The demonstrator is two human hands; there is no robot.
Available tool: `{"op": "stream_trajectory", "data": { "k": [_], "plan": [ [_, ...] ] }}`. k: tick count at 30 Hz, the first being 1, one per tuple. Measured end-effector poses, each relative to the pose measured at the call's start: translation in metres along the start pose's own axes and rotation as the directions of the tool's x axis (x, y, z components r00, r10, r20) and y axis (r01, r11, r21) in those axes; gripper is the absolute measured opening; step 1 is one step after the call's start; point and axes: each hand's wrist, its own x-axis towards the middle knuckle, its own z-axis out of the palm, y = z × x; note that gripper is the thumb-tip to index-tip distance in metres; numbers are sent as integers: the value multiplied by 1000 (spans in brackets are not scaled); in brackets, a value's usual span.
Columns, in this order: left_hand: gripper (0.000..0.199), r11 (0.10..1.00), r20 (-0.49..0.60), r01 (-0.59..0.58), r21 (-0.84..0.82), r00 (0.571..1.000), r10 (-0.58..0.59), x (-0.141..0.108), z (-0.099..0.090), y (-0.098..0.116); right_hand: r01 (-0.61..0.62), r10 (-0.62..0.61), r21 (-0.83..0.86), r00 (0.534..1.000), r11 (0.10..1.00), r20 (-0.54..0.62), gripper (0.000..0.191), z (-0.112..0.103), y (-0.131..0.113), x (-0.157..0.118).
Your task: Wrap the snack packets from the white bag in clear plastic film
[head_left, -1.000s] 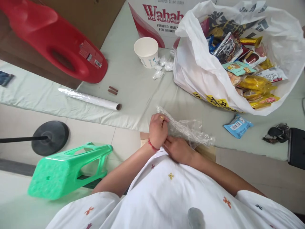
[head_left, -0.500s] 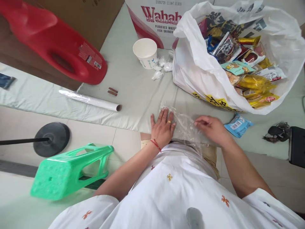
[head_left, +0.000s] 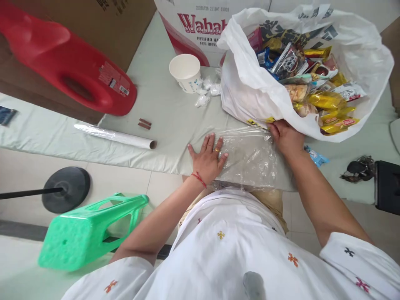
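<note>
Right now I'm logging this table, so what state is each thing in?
Clear plastic film, spread out, wrinkled.
Left hand, open, palm down on the film.
Right hand, fingers closed on the film's far right corner.
White plastic bag, open, holding packaged snacks.
Paper cup, upright, uncovered.
Hollow white roll, lying on its side.
Red handled bottle, top out of view.
Blue packet, partly hidden.
Green plastic stool, upright or tipped: cannot tell.

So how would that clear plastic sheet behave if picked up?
Probably floppy: the clear plastic sheet looks thin and wrinkled. Likely very light, since the tablecloth shows through it. Its glossy glints suggest it may be slippery.
</note>
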Motion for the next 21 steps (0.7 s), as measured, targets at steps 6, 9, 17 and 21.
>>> {"op": "stream_trajectory", "data": {
  "k": [6,9,17,21],
  "plan": [
    [62,1000,-62,-1,-1,998,1,9,6,4,-52,59,78,994,996,-97,44,-47,-51,-66],
    [62,1000,-47,-18,15,999,18,2,5,0,162,-161,153,987,975,-22,56,-28,-69,-115],
    [60,999,-14,-34,6,999,34,-1,-3,-18,61,-75,95,986,994,149,54,-7,-23,-173],
    [60,1000,-69,-22,8,997,23,11,0,-16,-23,23,313,1000,950,1,37,-87,-16,-115]
  ]
}}
